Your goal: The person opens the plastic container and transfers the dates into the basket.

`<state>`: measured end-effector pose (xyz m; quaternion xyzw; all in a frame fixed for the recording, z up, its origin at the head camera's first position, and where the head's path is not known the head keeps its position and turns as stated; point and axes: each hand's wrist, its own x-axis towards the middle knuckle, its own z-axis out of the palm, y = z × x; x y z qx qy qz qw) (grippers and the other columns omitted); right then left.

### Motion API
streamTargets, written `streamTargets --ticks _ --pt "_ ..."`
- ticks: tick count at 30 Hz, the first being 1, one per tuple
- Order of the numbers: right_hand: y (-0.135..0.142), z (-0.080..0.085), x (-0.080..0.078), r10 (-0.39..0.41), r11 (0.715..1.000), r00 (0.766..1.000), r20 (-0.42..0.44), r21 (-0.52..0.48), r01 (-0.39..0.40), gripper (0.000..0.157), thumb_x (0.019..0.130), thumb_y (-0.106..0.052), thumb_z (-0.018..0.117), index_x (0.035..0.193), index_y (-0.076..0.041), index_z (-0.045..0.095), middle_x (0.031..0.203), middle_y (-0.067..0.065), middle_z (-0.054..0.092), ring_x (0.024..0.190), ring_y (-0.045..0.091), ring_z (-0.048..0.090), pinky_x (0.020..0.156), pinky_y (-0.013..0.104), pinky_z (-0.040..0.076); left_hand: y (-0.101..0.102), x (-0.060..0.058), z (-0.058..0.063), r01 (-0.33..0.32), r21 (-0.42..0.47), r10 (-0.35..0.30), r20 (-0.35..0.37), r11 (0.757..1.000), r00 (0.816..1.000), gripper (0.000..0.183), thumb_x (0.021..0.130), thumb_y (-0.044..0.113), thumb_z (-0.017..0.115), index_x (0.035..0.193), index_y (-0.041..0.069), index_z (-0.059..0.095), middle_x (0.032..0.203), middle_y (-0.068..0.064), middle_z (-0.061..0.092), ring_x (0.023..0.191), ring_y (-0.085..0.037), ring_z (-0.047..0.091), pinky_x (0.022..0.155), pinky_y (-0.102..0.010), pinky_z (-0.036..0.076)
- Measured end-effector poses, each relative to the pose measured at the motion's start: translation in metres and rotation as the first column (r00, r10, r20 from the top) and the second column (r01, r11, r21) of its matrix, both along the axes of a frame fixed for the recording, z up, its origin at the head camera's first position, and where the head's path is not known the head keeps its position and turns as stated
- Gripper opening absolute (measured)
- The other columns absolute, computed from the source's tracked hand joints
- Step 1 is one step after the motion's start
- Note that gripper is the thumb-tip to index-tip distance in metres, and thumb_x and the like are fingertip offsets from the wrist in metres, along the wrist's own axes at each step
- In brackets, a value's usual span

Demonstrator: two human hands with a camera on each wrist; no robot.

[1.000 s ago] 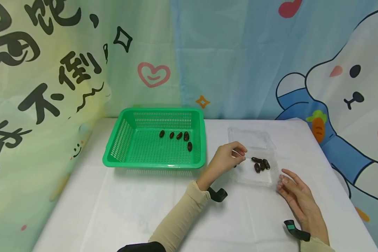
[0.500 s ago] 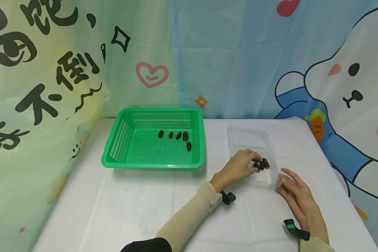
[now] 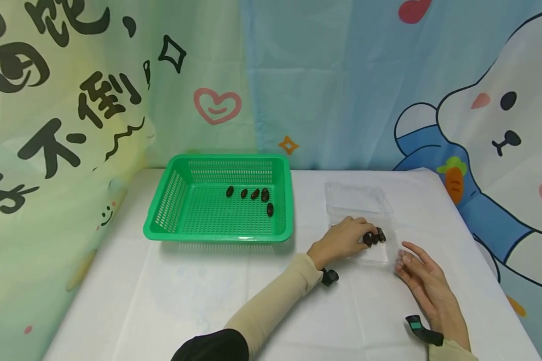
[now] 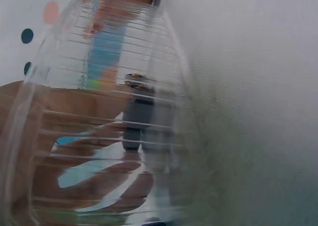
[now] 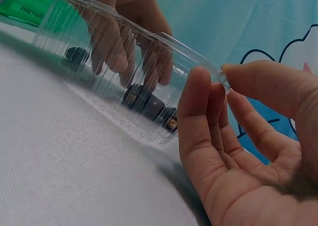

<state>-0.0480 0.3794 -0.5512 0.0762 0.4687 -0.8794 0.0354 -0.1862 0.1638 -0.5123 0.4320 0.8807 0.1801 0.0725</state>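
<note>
An opened clear plastic box lies on the white table, holding several dark brown, wrinkled dates. My left hand reaches into it from the left, fingers pointing down right at the dates and covering part of the group. Seen through the ribbed wall in the right wrist view, the fingertips hang beside a row of dates; I cannot tell whether they grip one. On the box's right side, my right hand pinches the rim between thumb and forefinger.
Left of the box stands a green plastic basket with several dates spread along its right half. The box's clear lid lies folded back behind it. A printed curtain hangs behind the table.
My left hand has moved right from above the box's left side, coming down over the dates. The right hand has stayed at the rim.
</note>
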Motion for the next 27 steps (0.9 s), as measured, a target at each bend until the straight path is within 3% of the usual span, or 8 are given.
streamTargets --ticks 8,16,27 --pt "0.001 0.003 -0.002 0.017 1.0 0.998 -0.061 0.019 -0.016 0.044 0.107 0.007 0.045 0.143 -0.016 0.056 0.117 -0.001 0.07 0.098 0.009 0.07 0.088 0.024 0.061 0.003 -0.001 0.001 0.002 -0.057 -0.005 -0.052 0.998 0.999 0.034 0.099 0.027 0.073 0.131 0.033 0.071 0.122 0.012 0.067 0.105 -0.008 0.059 0.081 -0.019 0.049" --pt "-0.001 0.002 0.0 -0.005 1.0 1.0 -0.015 0.015 0.005 0.044 0.106 0.007 0.048 0.141 -0.018 0.058 0.118 -0.001 0.071 0.098 0.009 0.069 0.087 0.024 0.061 0.006 -0.002 -0.001 0.004 -0.113 -0.009 -0.048 0.994 0.999 0.03 0.099 0.024 0.071 0.127 0.035 0.072 0.121 0.012 0.067 0.107 -0.009 0.059 0.076 -0.022 0.051" --pt "-0.002 -0.001 -0.001 0.007 1.0 1.0 -0.024 -0.003 -0.007 0.044 0.107 0.007 0.046 0.142 -0.018 0.057 0.117 -0.001 0.071 0.098 0.009 0.07 0.088 0.023 0.061 0.011 -0.004 -0.004 0.029 -0.147 -0.045 -0.109 0.989 0.993 0.017 0.102 0.026 0.069 0.117 0.032 0.072 0.116 0.011 0.068 0.105 -0.01 0.06 0.076 -0.023 0.054"
